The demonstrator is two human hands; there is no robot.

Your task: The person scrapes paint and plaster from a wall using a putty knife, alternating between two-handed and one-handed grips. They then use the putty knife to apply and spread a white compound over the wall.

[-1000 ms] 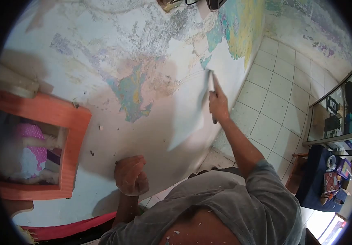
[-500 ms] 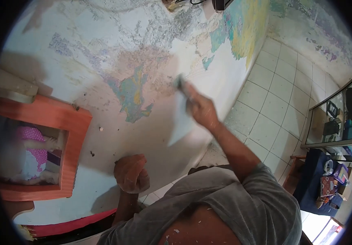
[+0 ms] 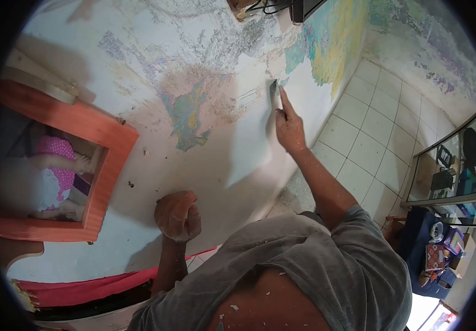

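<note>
My right hand (image 3: 287,124) grips a flat scraper (image 3: 273,88) and presses its blade against the wall (image 3: 205,165), index finger stretched along the tool. The blade touches the edge of a patch of old teal and yellow paint (image 3: 185,113) beside a smooth pale area. My left hand (image 3: 177,215) is curled into a fist and leans on the wall lower down, holding nothing. Dust and paint flakes lie on my grey shirt (image 3: 293,270).
An orange-framed window opening (image 3: 91,129) is at the left, with a person in pink seen through it. White floor tiles (image 3: 368,138) lie at the right, beside a glass cabinet (image 3: 450,165) and a dark blue-covered table with small items (image 3: 437,248). A red strip (image 3: 83,287) runs along the wall's base.
My right hand swept the scraper left across the wall, then back right and upward to the paint edge. My left fist has stayed put. The view has shifted slightly.
</note>
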